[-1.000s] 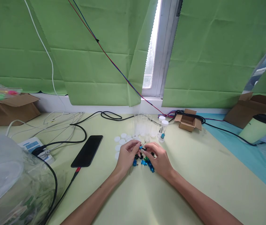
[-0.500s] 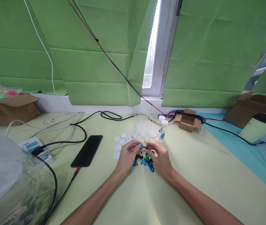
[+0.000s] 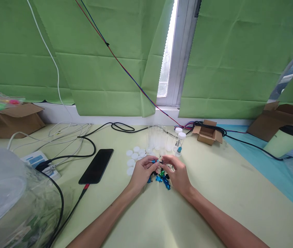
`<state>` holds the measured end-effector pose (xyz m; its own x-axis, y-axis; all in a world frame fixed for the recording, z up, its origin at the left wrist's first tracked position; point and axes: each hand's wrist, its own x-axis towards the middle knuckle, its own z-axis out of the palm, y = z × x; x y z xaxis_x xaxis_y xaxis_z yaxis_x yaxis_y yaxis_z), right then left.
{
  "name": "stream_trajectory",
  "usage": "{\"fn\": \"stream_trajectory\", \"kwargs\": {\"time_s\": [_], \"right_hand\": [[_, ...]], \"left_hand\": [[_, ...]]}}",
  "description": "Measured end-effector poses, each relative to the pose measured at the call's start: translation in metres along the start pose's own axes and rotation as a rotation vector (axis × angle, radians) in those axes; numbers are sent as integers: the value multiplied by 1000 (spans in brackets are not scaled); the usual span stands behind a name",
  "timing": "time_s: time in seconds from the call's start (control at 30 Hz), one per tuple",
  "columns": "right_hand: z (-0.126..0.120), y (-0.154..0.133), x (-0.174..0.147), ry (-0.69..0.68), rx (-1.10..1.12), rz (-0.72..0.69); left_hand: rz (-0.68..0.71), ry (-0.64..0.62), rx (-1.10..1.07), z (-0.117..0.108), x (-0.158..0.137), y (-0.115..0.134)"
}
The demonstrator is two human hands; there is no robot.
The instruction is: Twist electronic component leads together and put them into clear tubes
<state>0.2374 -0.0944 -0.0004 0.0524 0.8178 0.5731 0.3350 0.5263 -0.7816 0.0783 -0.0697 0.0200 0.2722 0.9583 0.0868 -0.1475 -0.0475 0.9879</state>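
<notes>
My left hand (image 3: pixel 141 175) pinches a small blue metal part (image 3: pixel 154 161) with a thin pin, its thumb and forefinger closed. Opposite it, my right hand (image 3: pixel 179 175) has its fingertips closed on a small black piece (image 3: pixel 161 162), right at the end of the blue part. Whether the two pieces are joined I cannot tell. Beneath the fingers lies a pile of loose parts: blue metal pieces (image 3: pixel 166 182), a green piece (image 3: pixel 161 173) and some black bits, partly hidden by my hands.
White round caps (image 3: pixel 130 162) lie left of the hands. Behind stand several clear tubes (image 3: pixel 159 137) and a capped tube (image 3: pixel 179 144) with a blue part inside. A phone (image 3: pixel 96 166), a small cardboard box (image 3: pixel 207 136), cables and a large plastic-wrapped container (image 3: pixel 1 193) surround them.
The blue part has shifted slightly left between my fingers, and my left thumb has moved a little right. The hands otherwise stay in place over the pile.
</notes>
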Motion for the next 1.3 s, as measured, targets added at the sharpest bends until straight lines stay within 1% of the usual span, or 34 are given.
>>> {"fn": "stream_trajectory", "kwargs": {"time_s": [0.1, 0.27, 0.5, 0.7, 0.93, 1.3], "right_hand": [[0, 0, 0, -6, 17, 12], [1, 0, 0, 16, 54, 46], [1, 2, -1, 12, 123, 88], [0, 0, 1, -6, 140, 101], [-2, -1, 1, -19, 75, 95], [-1, -6, 1, -25, 111, 84]], "left_hand": [[-14, -3, -32, 0, 0, -1], [-24, 8, -19, 1, -1, 1], [-12, 2, -27, 0, 0, -1], [3, -5, 4, 2, -2, 4], [34, 11, 66, 3, -2, 2], [95, -7, 128, 2, -4, 0]]}}
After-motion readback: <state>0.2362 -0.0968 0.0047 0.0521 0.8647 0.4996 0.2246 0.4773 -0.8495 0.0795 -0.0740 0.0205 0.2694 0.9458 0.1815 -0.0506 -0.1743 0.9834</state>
